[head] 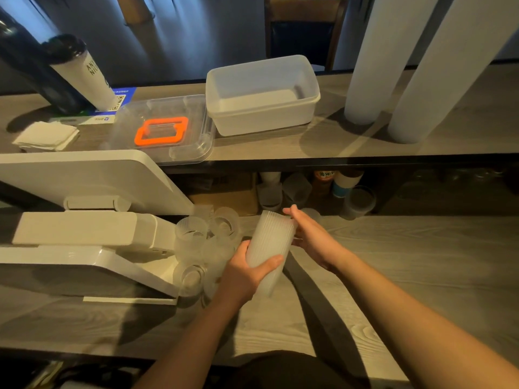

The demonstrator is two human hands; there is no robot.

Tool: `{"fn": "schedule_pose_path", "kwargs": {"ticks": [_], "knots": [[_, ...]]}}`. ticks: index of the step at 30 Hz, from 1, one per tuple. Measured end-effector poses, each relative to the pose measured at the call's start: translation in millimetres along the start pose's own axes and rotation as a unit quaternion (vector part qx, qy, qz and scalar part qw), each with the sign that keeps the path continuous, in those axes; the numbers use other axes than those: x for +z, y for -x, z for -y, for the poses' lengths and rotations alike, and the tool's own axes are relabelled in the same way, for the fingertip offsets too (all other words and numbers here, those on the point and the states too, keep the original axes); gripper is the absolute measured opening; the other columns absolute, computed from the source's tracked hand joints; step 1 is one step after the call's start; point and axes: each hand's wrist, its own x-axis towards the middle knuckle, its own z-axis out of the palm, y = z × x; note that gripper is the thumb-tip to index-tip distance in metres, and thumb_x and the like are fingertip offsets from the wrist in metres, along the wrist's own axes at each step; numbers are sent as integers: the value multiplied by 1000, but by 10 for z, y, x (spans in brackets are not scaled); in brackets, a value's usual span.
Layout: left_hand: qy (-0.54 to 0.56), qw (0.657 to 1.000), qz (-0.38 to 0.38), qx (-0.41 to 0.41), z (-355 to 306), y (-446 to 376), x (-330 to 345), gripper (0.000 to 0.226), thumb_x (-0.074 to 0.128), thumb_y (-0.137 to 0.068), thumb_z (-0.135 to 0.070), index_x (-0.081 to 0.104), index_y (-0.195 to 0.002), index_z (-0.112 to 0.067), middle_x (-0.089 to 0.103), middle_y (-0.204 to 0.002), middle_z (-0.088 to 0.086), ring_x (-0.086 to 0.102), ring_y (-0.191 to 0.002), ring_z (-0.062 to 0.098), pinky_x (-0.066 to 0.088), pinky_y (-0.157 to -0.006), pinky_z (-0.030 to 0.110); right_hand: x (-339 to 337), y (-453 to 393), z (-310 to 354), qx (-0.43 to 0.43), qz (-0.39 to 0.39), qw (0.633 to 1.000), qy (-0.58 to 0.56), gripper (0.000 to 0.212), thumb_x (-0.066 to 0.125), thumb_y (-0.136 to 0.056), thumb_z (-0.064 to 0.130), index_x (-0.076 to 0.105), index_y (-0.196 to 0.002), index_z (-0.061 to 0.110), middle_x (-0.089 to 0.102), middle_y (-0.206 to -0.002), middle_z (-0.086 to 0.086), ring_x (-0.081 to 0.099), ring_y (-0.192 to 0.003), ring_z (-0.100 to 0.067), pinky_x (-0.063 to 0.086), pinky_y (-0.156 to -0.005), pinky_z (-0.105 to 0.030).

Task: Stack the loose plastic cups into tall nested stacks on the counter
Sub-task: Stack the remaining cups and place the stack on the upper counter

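my left hand (247,272) wraps the lower part of the nested stack (271,248), tilted above the table (393,248) | my right hand (310,237) cups its upper end, fingers curled | loose cups (207,242) heaped just left, against the white terminal (84,234)

Both bare forearms reaching in from the bottom edge and angling toward each other near the middle. Left hand (243,272) wrapped round the lower part of the ribbed cup stack (271,247), thumb across the near side, fingers tucked behind, wrist pretty much straight. Right hand (311,238) up at the top end of the same stack, fingers curled along its far side with the thumb poking up past the rim, wrist bent inward a bit, so both hands gripping it and holding it tilted between them.
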Motion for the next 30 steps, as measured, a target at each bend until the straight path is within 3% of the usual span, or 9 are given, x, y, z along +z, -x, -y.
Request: {"fn": "schedule_pose_path", "kwargs": {"ticks": [3,6,11,14,18,22,25,28,30], "knots": [[33,999,-19,-13,27,-81,-50,66,78,-75,-56,49,-126,-27,58,-118,-3,59,-103,15,57,-88,44,-110,-189,-165,-11,-170,981,94,56,56,-94,57,50,-138,22,59,-127,3,57,-116,-15,47,-94,-30],[58,998,-29,-25,46,-140,-95,81,76,-61,-60,51,-128,-23,61,-120,0,61,-105,18,57,-87,41,-331,-375,-385,-1,-267,923,276,69,72,-87,47,44,-144,20,48,-142,-4,45,-132,-22,45,-105,-38],[78,996,-29,-29,104,-200,-137,67,82,-69,-50,51,-124,-26,62,-115,-6,63,-102,14,56,-80,34,-513,-605,-544,51,-221,886,404,108,84,-74,47,22,-157,16,22,-163,-6,20,-150,-29,29,-120,-46],[70,997,-20,-30,127,-216,-150,69,80,-69,-53,47,-125,-29,61,-115,-8,62,-102,13,53,-77,29,-574,-717,-580,59,-194,879,431,108,88,-71,42,24,-155,18,26,-160,-7,24,-147,-31,33,-118,-47],[45,998,-28,-37,189,-243,-170,87,74,-60,-64,48,-132,-25,61,-119,-6,61,-104,15,55,-86,37,-629,-800,-534,59,-162,866,469,96,88,-72,35,33,-149,17,38,-150,-7,32,-140,-31,36,-115,-45],[40,997,-47,-35,218,-264,-199,89,75,-59,-66,50,-133,-24,62,-118,-7,62,-103,14,56,-88,41,-598,-789,-521,42,-149,881,446,79,85,-75,30,41,-140,21,46,-140,-3,43,-130,-26,44,-107,-43],[37,997,-52,-33,236,-260,-218,88,74,-59,-68,50,-132,-25,62,-118,-7,62,-103,14,56,-89,43,-543,-669,-509,49,-146,938,310,75,83,-79,28,40,-141,21,49,-136,-3,52,-123,-26,52,-99,-40],[32,998,-51,-30,256,-239,-227,91,75,-57,-70,49,-133,-26,62,-119,-8,62,-104,13,56,-90,44,-442,-496,-443,49,-136,971,188,63,78,-82,44,47,-133,24,55,-128,0,58,-109,-18,54,-85,-31],[23,998,-48,-25,259,-219,-225,93,75,-55,-73,50,-132,-27,62,-119,-8,62,-105,13,55,-91,44,-369,-358,-388,39,-130,985,104,60,69,-81,60,53,-127,26,59,-125,0,59,-108,-15,53,-89,-31]]}}
